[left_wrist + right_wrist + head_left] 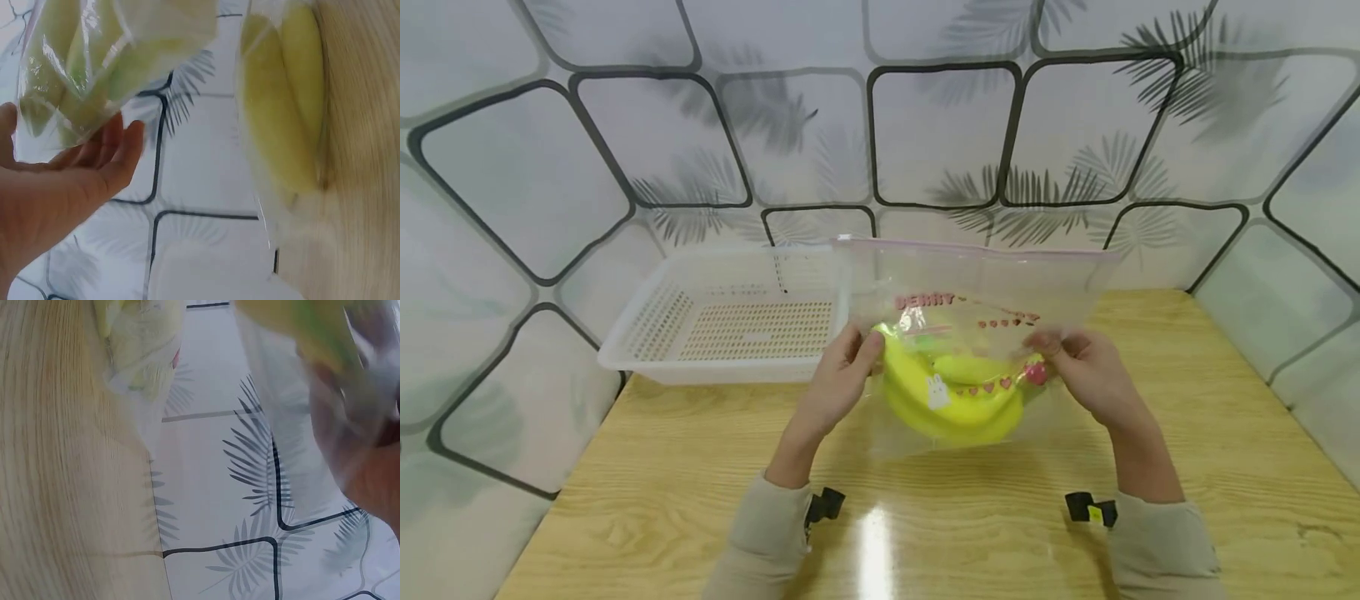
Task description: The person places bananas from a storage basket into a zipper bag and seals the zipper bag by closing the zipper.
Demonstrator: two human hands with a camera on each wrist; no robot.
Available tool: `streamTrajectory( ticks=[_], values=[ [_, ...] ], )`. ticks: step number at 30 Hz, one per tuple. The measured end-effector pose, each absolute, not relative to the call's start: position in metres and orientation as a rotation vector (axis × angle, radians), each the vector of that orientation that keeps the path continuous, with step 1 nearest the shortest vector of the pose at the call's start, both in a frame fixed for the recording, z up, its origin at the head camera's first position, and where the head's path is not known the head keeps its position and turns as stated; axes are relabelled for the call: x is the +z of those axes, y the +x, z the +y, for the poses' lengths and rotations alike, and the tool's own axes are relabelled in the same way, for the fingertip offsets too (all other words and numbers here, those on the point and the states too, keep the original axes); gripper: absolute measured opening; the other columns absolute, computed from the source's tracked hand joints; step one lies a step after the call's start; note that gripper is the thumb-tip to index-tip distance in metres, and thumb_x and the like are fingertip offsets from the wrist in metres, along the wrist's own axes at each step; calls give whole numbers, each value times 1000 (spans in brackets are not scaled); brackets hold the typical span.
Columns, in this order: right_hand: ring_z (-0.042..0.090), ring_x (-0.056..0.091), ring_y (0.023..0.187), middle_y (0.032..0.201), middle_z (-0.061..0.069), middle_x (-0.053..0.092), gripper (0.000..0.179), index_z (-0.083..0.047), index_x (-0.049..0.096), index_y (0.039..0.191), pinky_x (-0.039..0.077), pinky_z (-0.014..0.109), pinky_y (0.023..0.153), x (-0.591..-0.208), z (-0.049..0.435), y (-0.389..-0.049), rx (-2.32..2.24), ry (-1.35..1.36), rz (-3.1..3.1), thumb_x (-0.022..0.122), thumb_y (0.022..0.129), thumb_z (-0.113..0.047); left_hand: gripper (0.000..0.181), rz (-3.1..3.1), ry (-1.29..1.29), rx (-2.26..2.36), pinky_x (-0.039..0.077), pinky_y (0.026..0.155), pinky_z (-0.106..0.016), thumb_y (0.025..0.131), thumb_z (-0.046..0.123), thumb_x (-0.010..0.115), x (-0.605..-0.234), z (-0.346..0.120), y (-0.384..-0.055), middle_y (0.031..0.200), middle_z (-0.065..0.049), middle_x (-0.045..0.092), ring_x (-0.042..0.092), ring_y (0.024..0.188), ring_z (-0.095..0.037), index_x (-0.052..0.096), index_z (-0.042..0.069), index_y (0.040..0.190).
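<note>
A clear zip bag (pixel 985 287) with a pink top strip, printed hearts and a white rabbit hangs upright in front of me. Yellow bananas (pixel 955 412) fill its lower half. My left hand (pixel 842 375) pinches the bag's left edge, thumb in front, beside a banana's end. On the other side, my right hand (pixel 1086 371) grips the right edge between thumb and fingers. The left wrist view has my left hand (pixel 75 162) around the bag's corner; another bagged pair of bananas (pixel 275 100) shows lower, by the tabletop. The plastic partly covers my right hand (pixel 350 431) in its wrist view.
A white perforated plastic basket (pixel 707 371) stands at the back left, partly overlapped by the bag. The wooden table (pixel 955 525) meets a patterned cloth wall (pixel 805 125) behind and at both sides.
</note>
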State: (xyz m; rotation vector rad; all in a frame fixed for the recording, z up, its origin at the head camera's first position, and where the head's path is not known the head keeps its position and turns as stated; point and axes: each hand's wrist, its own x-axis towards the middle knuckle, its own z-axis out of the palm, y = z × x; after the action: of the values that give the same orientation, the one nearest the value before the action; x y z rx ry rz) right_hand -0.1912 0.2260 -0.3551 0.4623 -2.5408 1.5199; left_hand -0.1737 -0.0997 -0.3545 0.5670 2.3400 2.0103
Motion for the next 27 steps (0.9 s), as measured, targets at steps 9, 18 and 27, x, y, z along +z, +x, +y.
streamTrajectory(
  ticks=[9, 18, 27],
  values=[
    [0, 40, 49, 58, -10, 51, 10, -14, 55, 99, 36, 14, 47, -346, 221, -191, 1983, 118, -1990, 65, 96, -12, 121, 2385, 837, 1908, 58, 82, -37, 83, 9, 81, -359, -67, -162, 149, -22, 21, 47, 124, -37, -12, 38, 155],
    [1, 54, 48, 72, -1, 63, 47, -14, 25, 94, 37, 14, 41, -344, 215, -191, 2084, 177, -1673, 68, 89, 4, 95, 2357, 1019, 1868, 60, 64, -33, 85, -1, 75, -360, -69, -163, 141, -15, 28, 58, 98, -30, 20, 29, 157],
    [3, 33, 39, 110, 2, 71, 16, 18, 44, 108, 30, 18, 38, -348, 214, -189, 1718, 647, -1755, 53, 96, 10, 98, 2292, 888, 1934, 60, 71, -35, 81, -6, 77, -355, -78, -166, 160, -3, 17, 48, 119, -39, 23, 27, 156]
  ],
)
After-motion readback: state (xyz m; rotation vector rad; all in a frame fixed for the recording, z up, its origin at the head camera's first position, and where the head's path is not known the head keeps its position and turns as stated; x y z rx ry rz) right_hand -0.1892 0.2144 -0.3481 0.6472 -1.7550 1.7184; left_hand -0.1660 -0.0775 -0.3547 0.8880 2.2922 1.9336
